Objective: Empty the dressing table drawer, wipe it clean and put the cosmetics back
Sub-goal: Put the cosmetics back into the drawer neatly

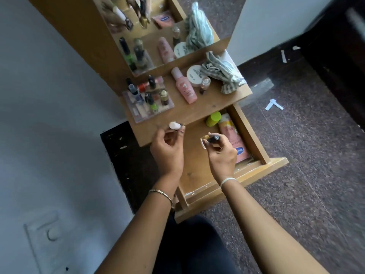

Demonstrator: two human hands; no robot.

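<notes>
Beyond and slightly left of the left hand (167, 149), on the tabletop (207, 108): a clear tray (138, 114) crowded with upright nail-polish bottles.

Pinches, with the curled fingers of the left hand, a small white-capped bottle (174, 125), just over the tabletop's front edge. Probably light and rigid, with a smooth cap. Safer taken round the body than by the tip.

Beyond the gap between the two hands: a pink bottle (184, 89) lying flat and a round white jar (194, 75), both well clear of either hand.

Grips, in the right hand (222, 155), a small dark-capped bottle (213, 138) with a clear, glassy-looking body, above the open drawer (251, 135). Likely light but breakable and slick, so calls for a firm hold round the middle and a low set-down.

Just right of the right hand, on the drawer floor: a peach tube (230, 131), partly under the knuckles, apparently soft and squeezable and best lifted mid-body, and a flat sachet (242, 153), limp and best pinched by an edge. Past the right fingertips, a green-lidded jar (213, 118), stiff and easy to grasp round the lid.

Farther beyond the right hand, on the tabletop: a crumpled checked cloth (223, 75), soft and loose.

Cannot tell whether the held bottles are going out or in.
</notes>
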